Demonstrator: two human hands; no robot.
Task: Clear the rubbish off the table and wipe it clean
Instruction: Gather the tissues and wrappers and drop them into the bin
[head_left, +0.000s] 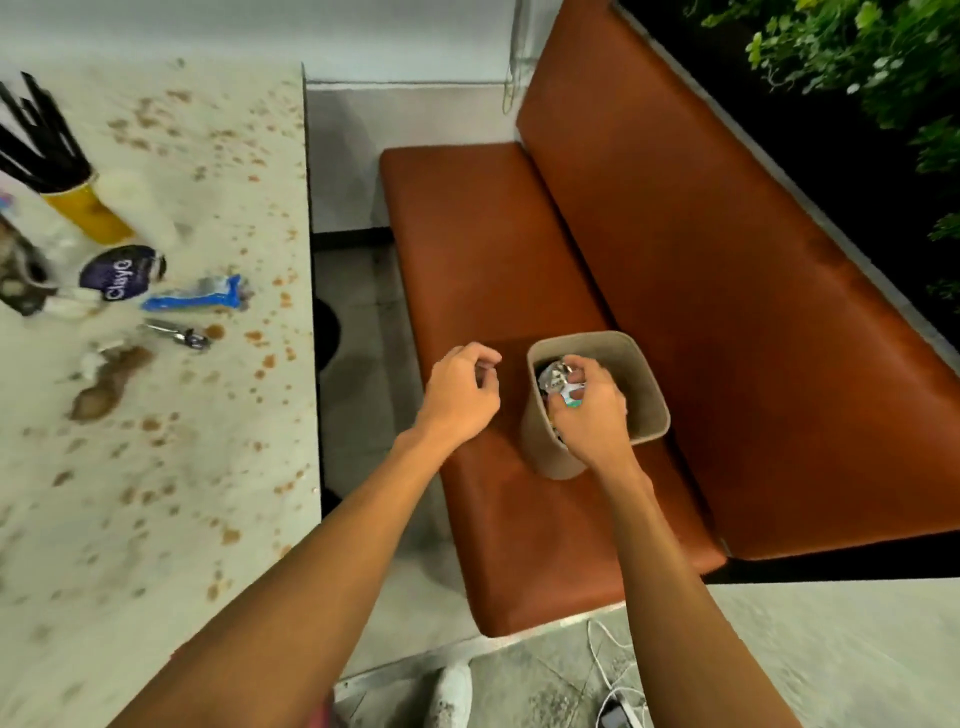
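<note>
Right hand (592, 415) is clutching crumpled wrappers (553, 376) over the bin (602, 339) mid-frame, left hand (462, 392) loose and empty, so next: drop them, then grab the blue wrapper (197, 296) at middle-left.

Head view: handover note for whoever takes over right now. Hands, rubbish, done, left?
Right hand grips crumpled wrappers at the mouth of the bin, which stands on the bench.
Left hand is beside the bin, loosely curled and empty.
Done: some rubbish is binned.
Left: blue wrapper, ClayO packet and small foil piece still on the table; brown stains not wiped.
</note>
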